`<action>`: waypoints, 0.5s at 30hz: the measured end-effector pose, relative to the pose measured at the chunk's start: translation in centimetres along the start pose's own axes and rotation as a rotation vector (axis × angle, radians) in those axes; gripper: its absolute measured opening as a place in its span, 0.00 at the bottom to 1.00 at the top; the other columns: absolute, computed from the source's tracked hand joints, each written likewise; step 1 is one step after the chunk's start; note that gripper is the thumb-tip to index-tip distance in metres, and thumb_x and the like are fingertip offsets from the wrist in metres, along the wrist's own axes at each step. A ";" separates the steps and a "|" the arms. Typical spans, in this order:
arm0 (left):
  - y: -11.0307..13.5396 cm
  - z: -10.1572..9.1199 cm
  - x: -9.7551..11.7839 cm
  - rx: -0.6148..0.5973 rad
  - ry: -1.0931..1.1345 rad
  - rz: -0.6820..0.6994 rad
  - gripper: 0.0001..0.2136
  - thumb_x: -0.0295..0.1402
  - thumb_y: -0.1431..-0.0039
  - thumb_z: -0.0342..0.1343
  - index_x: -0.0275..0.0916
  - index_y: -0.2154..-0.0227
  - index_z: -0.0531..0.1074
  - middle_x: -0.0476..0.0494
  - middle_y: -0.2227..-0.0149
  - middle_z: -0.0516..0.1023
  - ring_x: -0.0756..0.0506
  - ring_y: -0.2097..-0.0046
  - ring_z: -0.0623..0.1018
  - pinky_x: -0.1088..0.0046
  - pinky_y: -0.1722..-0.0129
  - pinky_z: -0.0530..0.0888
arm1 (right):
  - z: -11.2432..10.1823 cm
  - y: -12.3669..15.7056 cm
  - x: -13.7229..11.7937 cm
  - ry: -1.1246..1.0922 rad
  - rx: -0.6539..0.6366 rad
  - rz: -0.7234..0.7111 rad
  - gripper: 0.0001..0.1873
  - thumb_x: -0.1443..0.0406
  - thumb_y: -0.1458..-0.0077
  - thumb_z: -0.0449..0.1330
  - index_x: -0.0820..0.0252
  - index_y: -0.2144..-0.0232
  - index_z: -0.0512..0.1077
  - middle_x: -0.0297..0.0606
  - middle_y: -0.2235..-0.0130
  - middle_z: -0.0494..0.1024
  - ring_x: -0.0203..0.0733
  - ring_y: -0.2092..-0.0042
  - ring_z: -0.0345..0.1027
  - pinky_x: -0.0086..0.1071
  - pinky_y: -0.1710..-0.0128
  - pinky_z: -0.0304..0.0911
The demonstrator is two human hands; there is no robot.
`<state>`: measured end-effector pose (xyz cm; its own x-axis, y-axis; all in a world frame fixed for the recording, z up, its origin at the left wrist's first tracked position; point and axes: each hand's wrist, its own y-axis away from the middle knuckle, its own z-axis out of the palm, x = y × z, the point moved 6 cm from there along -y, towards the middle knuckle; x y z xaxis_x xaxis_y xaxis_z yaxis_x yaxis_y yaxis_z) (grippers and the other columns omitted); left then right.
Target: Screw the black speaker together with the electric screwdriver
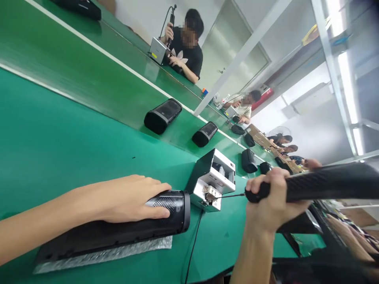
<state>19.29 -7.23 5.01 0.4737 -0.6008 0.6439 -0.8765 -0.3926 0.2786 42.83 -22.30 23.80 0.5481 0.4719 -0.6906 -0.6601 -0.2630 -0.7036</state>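
Head view looks along a long green surface (pixel 59 130) that runs from the near edge away toward the far right end. Nearest the near edge lies a long black speaker (pixel 118 228) on its side, resting on a strip of bubble wrap (pixel 103 252), its grilled end pointing right. The left hand (pixel 133 199) lies flat on top of that grilled end, fingers spread loosely and pressing down on the casing. Just beside the speaker's right end stands a small grey screw feeder box (pixel 211 179), a black cable trailing from it to the near edge. The right hand (pixel 274 201) is wrapped in a fist around the black electric screwdriver (pixel 319 187), held level, its thin bit (pixel 233 195) reaching left to touch the feeder's front. Farther along the middle of the surface lie more black speakers (pixel 162 115), well apart. At the far edge, another person (pixel 186 47) holds a tool over a grey box.
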 end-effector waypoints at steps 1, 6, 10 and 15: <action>0.0 0.1 -0.2 -0.005 0.005 -0.009 0.40 0.72 0.26 0.54 0.56 0.23 0.82 0.35 0.24 0.84 0.17 0.28 0.85 0.42 0.36 0.83 | 0.3 0.0 1.3 -0.006 -0.021 0.018 0.38 0.68 0.42 0.79 0.45 0.33 0.72 0.14 0.70 0.77 0.36 0.82 0.62 0.30 0.81 0.67; 0.0 0.1 -0.1 -0.042 -0.007 -0.013 0.41 0.72 0.25 0.52 0.55 0.22 0.79 0.35 0.22 0.82 0.17 0.26 0.83 0.42 0.35 0.83 | 0.0 1.2 4.8 -0.015 -0.093 0.114 0.37 0.64 0.37 0.82 0.48 0.33 0.70 0.14 0.72 0.74 0.35 0.81 0.63 0.29 0.78 0.68; 0.1 -0.6 0.9 0.000 0.020 0.014 0.35 0.67 0.23 0.57 0.52 0.27 0.84 0.34 0.31 0.89 0.23 0.34 0.89 0.51 0.40 0.83 | -1.4 3.4 3.1 -0.026 -0.191 0.214 0.31 0.63 0.36 0.83 0.48 0.39 0.75 0.16 0.74 0.72 0.36 0.83 0.59 0.30 0.82 0.63; 0.0 -0.8 2.0 -0.010 0.015 0.025 0.33 0.68 0.24 0.60 0.52 0.31 0.85 0.37 0.35 0.91 0.25 0.37 0.89 0.57 0.43 0.82 | -4.8 5.8 -1.9 0.005 -0.516 0.173 0.15 0.53 0.25 0.76 0.43 0.63 0.76 0.19 0.79 0.53 0.34 0.85 0.38 0.35 0.86 0.49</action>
<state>20.14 -7.86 6.86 0.4505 -0.5997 0.6614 -0.8889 -0.3706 0.2694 40.46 -28.71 20.24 0.4570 0.3819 -0.8033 -0.4032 -0.7160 -0.5698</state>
